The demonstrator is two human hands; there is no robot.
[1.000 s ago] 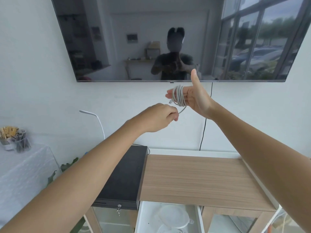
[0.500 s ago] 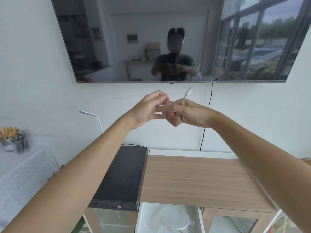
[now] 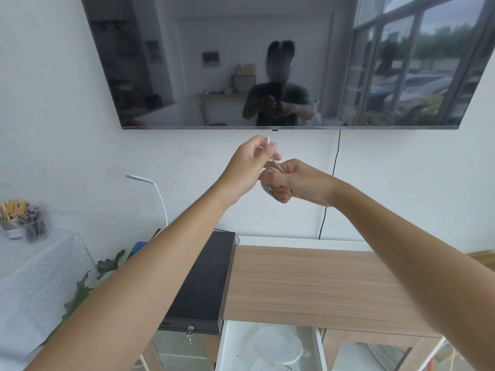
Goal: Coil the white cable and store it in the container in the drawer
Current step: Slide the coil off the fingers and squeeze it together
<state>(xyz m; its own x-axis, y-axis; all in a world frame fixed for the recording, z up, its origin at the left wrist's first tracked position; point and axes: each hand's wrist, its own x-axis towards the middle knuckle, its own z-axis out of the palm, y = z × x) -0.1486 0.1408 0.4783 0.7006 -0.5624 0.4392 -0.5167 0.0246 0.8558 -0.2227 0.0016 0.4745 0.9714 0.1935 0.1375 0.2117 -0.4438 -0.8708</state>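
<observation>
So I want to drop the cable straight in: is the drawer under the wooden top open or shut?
Open. The white drawer is pulled out below the wooden top, with a clear round container visible inside.

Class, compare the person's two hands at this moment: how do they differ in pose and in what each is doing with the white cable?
The left hand is raised higher, pinching the white cable by its loose end; the right hand sits lower, fist closed around the coil. Both are held up in front of the wall.

White cable, light wood-grain tabletop, black box, white drawer, clear container, white lamp, green plant, white wall
</observation>
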